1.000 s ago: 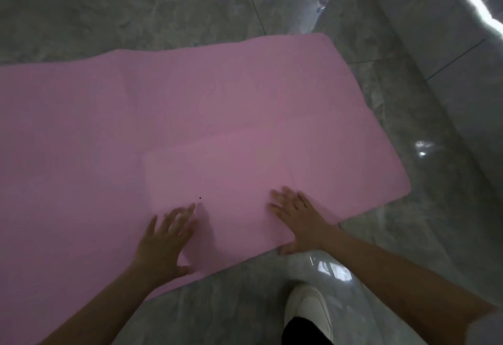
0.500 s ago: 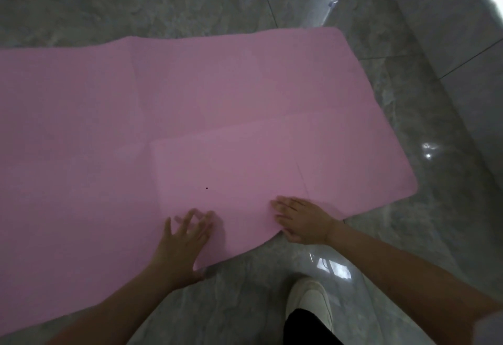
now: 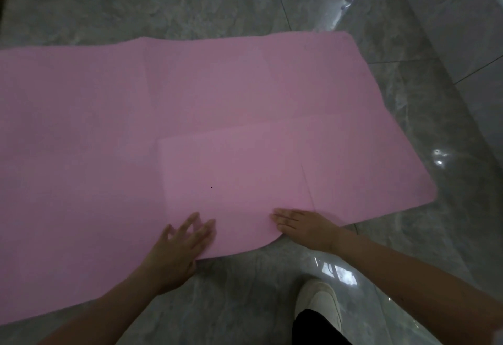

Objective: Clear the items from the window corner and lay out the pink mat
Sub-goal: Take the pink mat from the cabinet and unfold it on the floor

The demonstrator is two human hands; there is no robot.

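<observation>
The pink mat (image 3: 217,105) lies spread across the grey marble floor, reaching from the left edge of the view to the right. A folded-over flap of it lies on top at the near right, with creases across the surface. My left hand (image 3: 179,246) rests flat on the mat's near edge with its fingers spread. My right hand (image 3: 302,224) presses flat on the flap's near edge, fingers straight and pointing left. Neither hand holds anything.
My white shoe (image 3: 318,301) and dark trouser leg stand on the floor (image 3: 245,290) just in front of the mat. A grey tiled wall (image 3: 462,17) rises at the right, with bright glare at its top corner.
Both hands have slid back towards me along the mat to its near edge. The right hand has turned so its fingers point left. The view has shifted slightly.
</observation>
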